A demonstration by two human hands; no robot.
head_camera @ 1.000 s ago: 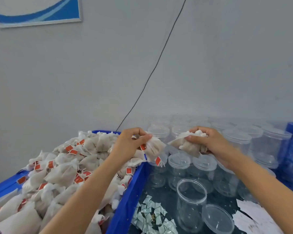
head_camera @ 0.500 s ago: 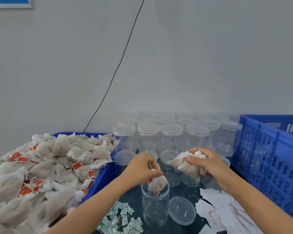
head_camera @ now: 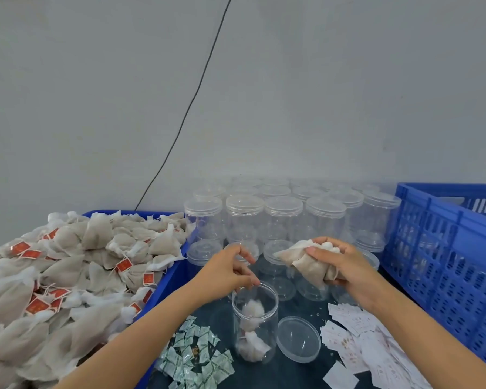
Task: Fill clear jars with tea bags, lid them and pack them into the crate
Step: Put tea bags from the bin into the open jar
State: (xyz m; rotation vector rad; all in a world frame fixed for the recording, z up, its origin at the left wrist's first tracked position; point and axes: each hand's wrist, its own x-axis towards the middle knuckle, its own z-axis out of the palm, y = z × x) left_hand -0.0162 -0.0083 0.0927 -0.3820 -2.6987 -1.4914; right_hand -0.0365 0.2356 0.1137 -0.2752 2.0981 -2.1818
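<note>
While open, clear jar (head_camera: 254, 324), white tea bags (head_camera: 251, 329) inside

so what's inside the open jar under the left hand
The open jar holds white tea bags, at least two, one above the other. Clear walls blur them, so no exact count. The left hand hovers over the rim, fingers loose, holding nothing.

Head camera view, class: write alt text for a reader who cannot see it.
A person's left hand hovers empty over an open clear plastic jar with tea bags in it, while the right hand grips a bunch of white mesh tea bags. A blue bin heaped with tea bags sits left, a blue crate right.
</note>
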